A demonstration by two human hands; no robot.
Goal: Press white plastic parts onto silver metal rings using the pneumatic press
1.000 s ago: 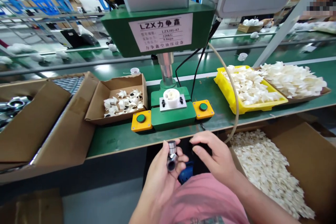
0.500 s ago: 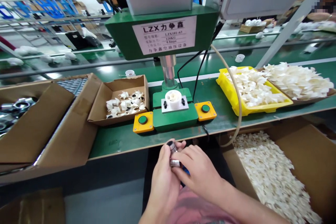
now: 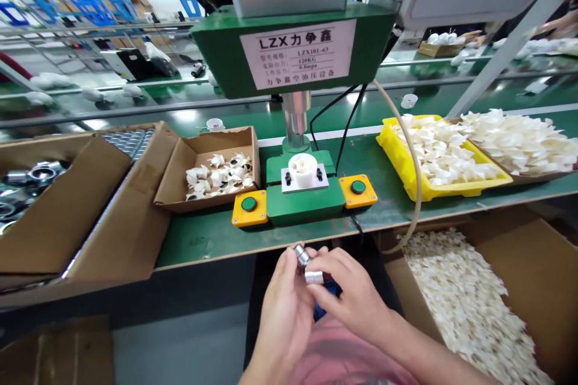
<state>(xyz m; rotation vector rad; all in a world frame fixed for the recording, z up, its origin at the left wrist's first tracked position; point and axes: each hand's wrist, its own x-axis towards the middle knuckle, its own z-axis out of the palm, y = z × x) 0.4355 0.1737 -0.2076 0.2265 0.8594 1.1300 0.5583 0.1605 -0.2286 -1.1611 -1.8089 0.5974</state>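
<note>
Just in front of the bench edge, my left hand (image 3: 286, 298) is closed round a small silver metal cylinder (image 3: 301, 254), which tilts up between its fingers. My right hand (image 3: 345, 283) pinches a second silver metal cylinder (image 3: 315, 277) between thumb and fingers, close beside the first. Beyond the hands stands a green press (image 3: 295, 51). Its ram (image 3: 298, 111) is raised above a white round fixture (image 3: 302, 170) that has a cream-coloured part inside. Green buttons in yellow boxes (image 3: 249, 209) flank the press base, and neither hand touches them.
At left, cardboard boxes hold metal fittings (image 3: 43, 174) and white finned pieces (image 3: 219, 177). On the right are a yellow tray (image 3: 460, 189) of white pieces and a heap of similar ones (image 3: 524, 141). Below it sits a large carton (image 3: 533, 264). A beige hose (image 3: 418, 192) hangs nearby.
The cylinder in my left hand has turned from showing its dark end to showing its side. My right hand and its cylinder have shifted slightly right. The view has moved a little.
</note>
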